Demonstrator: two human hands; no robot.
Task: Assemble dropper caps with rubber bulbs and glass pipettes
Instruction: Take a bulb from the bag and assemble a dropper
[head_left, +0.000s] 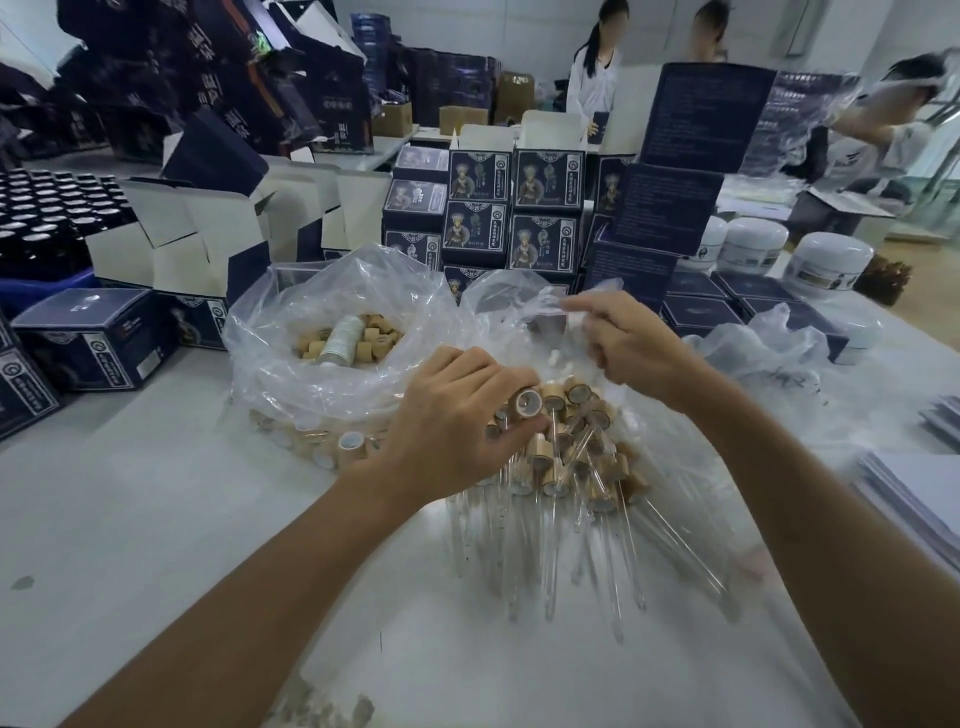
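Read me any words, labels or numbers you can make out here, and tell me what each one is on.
None reads clearly.
Navy cartons: a figure and a round emblem; the characters are too small.
Tall carton backs: fine print, blurred.
White jars: label illegible.
Dark boxes at back left: large pale characters, too blurred.

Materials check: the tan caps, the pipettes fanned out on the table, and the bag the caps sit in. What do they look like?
Caps: tan, matte, faintly grained, so probably bamboo or wood, possibly a wood-look sleeve; pale liner inside, likely plastic.
Pipettes: clear, thin, rigid tubes with bright highlights; they look like glass, though clear plastic can't be excluded.
Bag: thin transparent film, crinkled and glossy, likely polyethylene.
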